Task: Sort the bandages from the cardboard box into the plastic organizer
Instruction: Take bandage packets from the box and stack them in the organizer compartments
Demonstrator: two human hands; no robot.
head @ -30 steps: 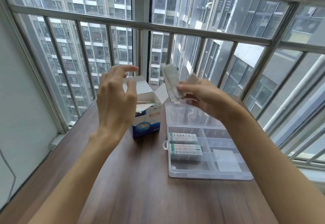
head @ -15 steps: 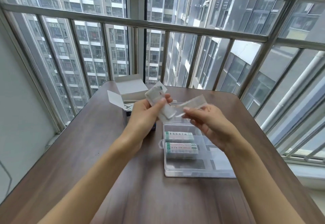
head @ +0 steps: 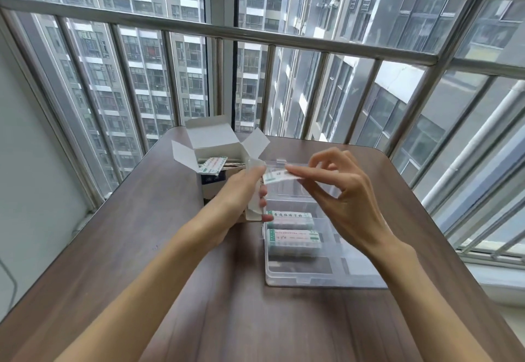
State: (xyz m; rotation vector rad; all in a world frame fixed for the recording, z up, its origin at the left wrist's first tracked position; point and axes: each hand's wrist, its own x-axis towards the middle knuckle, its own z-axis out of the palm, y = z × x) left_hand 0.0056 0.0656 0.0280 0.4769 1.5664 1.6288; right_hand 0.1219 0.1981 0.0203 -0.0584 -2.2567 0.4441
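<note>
Above the plastic organizer (head: 298, 279), right hand (head: 345, 200) pinching a bandage (head: 277, 176), left hand (head: 241, 194) gripping seemingly more, mostly hidden.

Item count, table top

One cardboard box (head: 211, 146), open; one plastic organizer (head: 326, 279) containing two labelled packets (head: 291, 217); two hands, left hand (head: 241, 194) and right hand (head: 343, 197); loose bandages in the box too overlapped to count.

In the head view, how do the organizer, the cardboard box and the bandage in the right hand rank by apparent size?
1. organizer
2. cardboard box, partly hidden by the left hand
3. bandage, pinched by the right hand
</note>
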